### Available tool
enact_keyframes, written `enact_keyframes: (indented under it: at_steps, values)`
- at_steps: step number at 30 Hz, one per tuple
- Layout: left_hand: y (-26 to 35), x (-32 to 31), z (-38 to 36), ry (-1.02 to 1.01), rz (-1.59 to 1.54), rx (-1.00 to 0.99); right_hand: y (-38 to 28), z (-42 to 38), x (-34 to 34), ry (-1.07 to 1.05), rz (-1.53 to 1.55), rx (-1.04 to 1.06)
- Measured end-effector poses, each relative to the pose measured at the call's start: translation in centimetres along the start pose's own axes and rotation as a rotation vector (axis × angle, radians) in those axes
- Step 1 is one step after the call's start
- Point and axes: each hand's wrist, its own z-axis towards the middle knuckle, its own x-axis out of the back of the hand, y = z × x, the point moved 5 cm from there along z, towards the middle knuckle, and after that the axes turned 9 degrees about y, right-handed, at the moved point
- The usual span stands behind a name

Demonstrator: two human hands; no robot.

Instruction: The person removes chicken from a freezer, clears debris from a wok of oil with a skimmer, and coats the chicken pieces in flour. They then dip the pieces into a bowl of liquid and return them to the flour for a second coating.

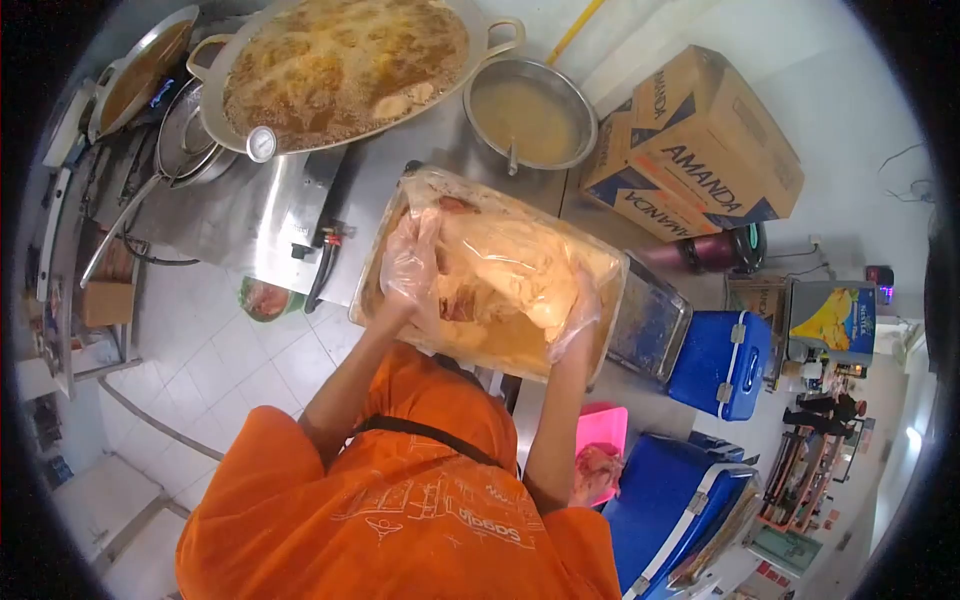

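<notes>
A clear plastic bag (520,255) with pale orange flour-like powder in or under it stretches over a large rectangular tray (612,300). My left hand (408,255), in a thin clear plastic glove, grips the bag's left side. At the bag's right end, my right hand (578,312), also gloved, is closed around its edge, with the fingers partly hidden by plastic. The tray holds more of the same powder, and darker reddish-brown pieces (460,300) show in it between my hands. I cannot make out what those pieces are.
A big pan of bubbling oil (340,70) with a dial thermometer (261,144) sits at the upper left. A metal bowl of cloudy liquid (530,115) and a cardboard box (700,150) stand behind the tray. Blue coolers (720,365) and a pink container (600,430) are at right.
</notes>
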Motion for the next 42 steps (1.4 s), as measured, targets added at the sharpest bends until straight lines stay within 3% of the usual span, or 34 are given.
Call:
enact_keyframes:
  at_steps: [4, 6, 10, 12, 13, 15, 17, 19, 20, 21, 22, 23, 24, 25, 26, 27, 28, 29, 30, 31, 35, 36, 38, 40, 42]
  values:
    - [0.2, 0.9, -2.8, -0.116, 0.059, 0.117, -1.0, -1.1, 2.7, 0.079, -0.103, 0.003]
    - [0.8, 0.0, -5.3, -0.133, -0.144, 0.161, -0.4, -0.5, 4.0, -0.037, 0.092, -0.034]
    - [1.0, -1.6, -4.8, -0.171, 0.001, 0.133, 0.3, 0.6, 6.3, -0.04, 0.151, -0.089]
    - [2.5, -1.8, -5.9, -0.229, 0.256, -0.189, -1.3, -0.8, 7.3, 0.006, 0.006, -0.037]
    - [2.4, -1.9, -6.5, -0.222, 0.249, -0.195, -2.1, -1.6, 7.3, -0.002, 0.003, -0.031]
    - [0.3, -2.5, -8.8, -0.342, -0.044, 0.347, -3.0, -3.3, 7.5, -0.069, 0.067, -0.036]
    - [1.0, -2.4, -9.4, -0.283, -0.076, 0.324, -1.4, -2.4, 8.5, -0.03, 0.028, -0.074]
    - [2.0, -1.4, -7.3, -0.106, 0.207, 0.177, 0.2, -1.9, 9.3, 0.134, -0.139, 0.041]
    - [2.2, -1.0, -7.4, -0.157, 0.054, 0.204, 2.4, 0.3, 10.6, 0.153, -0.093, -0.078]
    - [0.9, -1.4, -7.9, -0.191, 0.059, 0.185, 1.8, 0.5, 10.8, 0.17, -0.062, -0.06]
    - [-1.0, -1.2, -8.0, -0.062, 0.179, -0.038, 1.7, 0.5, 10.7, 0.097, -0.06, -0.143]
    - [2.4, -1.4, -8.2, 0.068, 0.289, -0.264, 1.7, 0.0, 10.5, 0.024, -0.058, -0.224]
    - [3.1, -1.5, -9.5, -0.081, 0.273, 0.102, 1.3, -0.7, 10.6, 0.049, -0.027, -0.202]
    - [1.3, -1.2, -9.3, -0.136, 0.271, 0.084, 0.6, -2.1, 10.7, 0.106, -0.107, -0.125]
    - [-0.3, -0.8, -8.3, -0.176, 0.403, -0.335, 0.0, -3.4, 11.3, 0.185, -0.182, -0.043]
    - [-0.7, -1.7, -8.5, -0.211, 0.484, -0.77, 2.3, -2.0, 13.5, 0.086, -0.26, 0.034]
    - [-0.3, -2.0, -7.7, -0.213, 0.212, -0.323, 5.1, 0.2, 16.2, 0.005, -0.344, 0.114]
    - [0.6, -2.8, -7.8, -0.229, -0.014, 0.144, 4.2, 0.7, 15.4, -0.257, -0.251, 0.552]
    - [2.9, -3.9, -8.3, -0.237, 0.004, 0.146, 3.1, -0.2, 14.6, -0.527, -0.196, 0.995]
    - [4.3, -4.6, -8.7, -0.226, 0.027, 0.146, 2.9, -0.7, 15.1, -0.455, -0.2, 1.046]
    - [6.5, -8.8, -9.9, -0.558, -0.042, -0.037, 6.9, 0.2, 15.4, -0.267, -0.153, 0.398]
    - [7.2, -9.6, -11.0, -0.523, 0.084, -0.027, 5.2, -0.4, 14.4, -0.253, -0.136, 0.421]
    - [7.8, -11.0, -11.8, -0.496, 0.213, -0.035, 4.1, -2.4, 12.6, -0.054, 0.128, -0.282]
    - [9.9, -12.8, -12.4, -0.534, 0.365, -0.553, 6.9, 1.1, 13.5, 0.077, -0.006, -0.144]
    - [10.7, -13.8, -12.9, -0.541, 0.373, -0.632, 7.1, 1.8, 14.5, 0.203, -0.146, -0.015]
